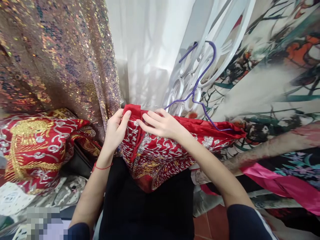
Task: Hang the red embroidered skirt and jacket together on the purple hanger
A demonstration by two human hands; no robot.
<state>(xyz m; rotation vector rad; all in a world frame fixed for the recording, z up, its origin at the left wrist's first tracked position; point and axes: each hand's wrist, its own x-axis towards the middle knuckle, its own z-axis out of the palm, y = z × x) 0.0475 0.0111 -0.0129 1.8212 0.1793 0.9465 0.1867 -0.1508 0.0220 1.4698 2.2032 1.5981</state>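
Observation:
A red embroidered skirt [165, 146], with silver and gold stitching and a plain red waistband, lies across my lap. Inside its top edge sits a purple hanger [193, 93], the hook pointing up and away from me. My left hand [117, 128] pinches the left end of the waistband between thumb and fingers. Just right of it, my right hand [160, 125] is closed over the band, its fingers on the front of the cloth and its thumb hidden. Between the hands, a red-edged slit runs down the skirt.
Another red garment with gold embroidery [35, 146] is bundled at the left. Behind it hangs a sequined cloth [62, 56]. A white openwork chair back [212, 50] stands beyond the hanger. Flower-patterned fabric [270, 93] and a pink ribbon [282, 186] are at the right.

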